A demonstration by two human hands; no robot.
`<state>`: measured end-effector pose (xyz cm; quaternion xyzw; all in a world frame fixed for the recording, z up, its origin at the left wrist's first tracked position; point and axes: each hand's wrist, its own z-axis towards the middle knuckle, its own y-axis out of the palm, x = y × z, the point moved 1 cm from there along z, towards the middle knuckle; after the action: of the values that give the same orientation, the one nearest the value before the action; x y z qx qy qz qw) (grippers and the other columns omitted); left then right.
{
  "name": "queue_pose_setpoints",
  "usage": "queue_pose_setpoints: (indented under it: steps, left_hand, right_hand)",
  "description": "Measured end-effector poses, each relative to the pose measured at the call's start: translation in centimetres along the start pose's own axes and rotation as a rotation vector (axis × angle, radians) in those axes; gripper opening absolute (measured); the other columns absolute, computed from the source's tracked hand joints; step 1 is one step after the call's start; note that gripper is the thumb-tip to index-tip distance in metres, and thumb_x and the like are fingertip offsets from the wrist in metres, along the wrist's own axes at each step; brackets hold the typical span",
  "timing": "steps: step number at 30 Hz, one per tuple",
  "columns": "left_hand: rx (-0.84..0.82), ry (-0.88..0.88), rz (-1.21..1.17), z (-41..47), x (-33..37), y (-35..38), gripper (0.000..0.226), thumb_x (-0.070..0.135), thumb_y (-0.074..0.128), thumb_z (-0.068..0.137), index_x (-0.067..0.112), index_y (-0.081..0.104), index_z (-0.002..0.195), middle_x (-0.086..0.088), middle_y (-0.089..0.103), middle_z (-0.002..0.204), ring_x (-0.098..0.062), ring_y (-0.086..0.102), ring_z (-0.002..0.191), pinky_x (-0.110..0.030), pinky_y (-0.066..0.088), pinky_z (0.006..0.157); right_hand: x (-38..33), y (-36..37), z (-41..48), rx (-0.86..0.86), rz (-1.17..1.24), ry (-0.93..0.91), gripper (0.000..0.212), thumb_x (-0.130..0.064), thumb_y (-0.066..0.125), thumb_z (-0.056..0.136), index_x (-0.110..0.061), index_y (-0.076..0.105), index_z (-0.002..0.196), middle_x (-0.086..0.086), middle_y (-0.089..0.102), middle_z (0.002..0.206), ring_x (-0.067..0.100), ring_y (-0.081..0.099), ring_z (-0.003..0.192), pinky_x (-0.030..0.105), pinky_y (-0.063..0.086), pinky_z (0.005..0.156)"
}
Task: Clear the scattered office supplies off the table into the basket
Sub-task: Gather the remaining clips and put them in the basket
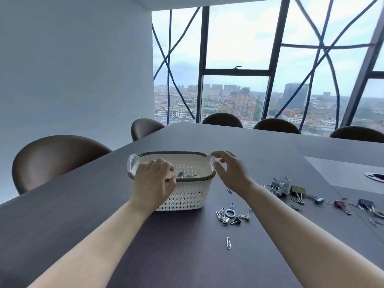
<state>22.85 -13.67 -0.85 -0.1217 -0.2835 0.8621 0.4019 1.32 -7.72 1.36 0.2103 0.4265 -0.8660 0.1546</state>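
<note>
1. The office supplies, small clips (232, 216) and bigger binder clips (297, 191), lie scattered on the desk (104, 204), right of the basket (187, 196); a few are already inside.
2. They are judged light, stiff and slippery; pinching at the edges is advised.
3. The left hand (152, 183) is curled over the basket rim; whether something is held cannot be told.
4. The right hand (230, 172) is half released, touching the basket's right handle.

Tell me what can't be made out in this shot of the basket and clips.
Head view only:
- Basket contents: blue bits show inside, but the left hand and the near wall cover most.
- Left hand's grip: fingers curl over the rim, so whether they hold anything is hidden.
- Right hand: blurred fingertips at the basket's right handle; contact unclear.
- Clips at the right: cut off by the picture edge.
</note>
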Motion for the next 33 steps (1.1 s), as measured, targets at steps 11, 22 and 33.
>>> queue_pose_setpoints:
  steps: [11, 22, 33]
  left_hand:
    - [-1.135, 0.033, -0.153, -3.9, 13.0, 9.1, 0.113, 0.092, 0.020, 0.056, 0.029, -0.007, 0.146, -0.001, -0.020, 0.155, -0.023, -0.023, 0.141, -0.051, -0.008, 0.114]
    - [-1.030, -0.016, -0.150, 0.1, 18.1, 15.2, 0.089, 0.074, 0.031, 0.079, 0.030, -0.007, 0.146, -0.002, -0.016, 0.156, -0.030, -0.018, 0.142, -0.052, -0.005, 0.114]
    - [-0.983, -0.229, -0.060, 4.4, 15.6, 21.7, 0.092, 0.081, 0.026, 0.074, 0.033, -0.005, 0.146, 0.000, -0.014, 0.156, -0.034, -0.017, 0.142, -0.059, -0.001, 0.112]
  right_hand:
    - [13.3, -9.7, -14.4, -0.257, -0.393, 0.496, 0.070, -0.058, 0.058, 0.079, -0.031, 0.033, 0.139, -0.002, 0.033, 0.149, 0.022, 0.027, 0.139, 0.047, 0.021, 0.114]
    - [16.0, -8.0, -15.3, -0.476, -0.486, 0.605, 0.101, -0.086, 0.037, 0.065, -0.041, -0.005, 0.145, -0.003, -0.014, 0.157, 0.022, -0.016, 0.144, 0.051, -0.007, 0.116]
    - [19.3, -5.2, -8.6, -0.519, -0.385, 0.350, 0.064, -0.066, 0.039, 0.084, -0.052, 0.012, 0.141, -0.010, -0.004, 0.158, 0.015, -0.010, 0.145, 0.038, -0.001, 0.120]
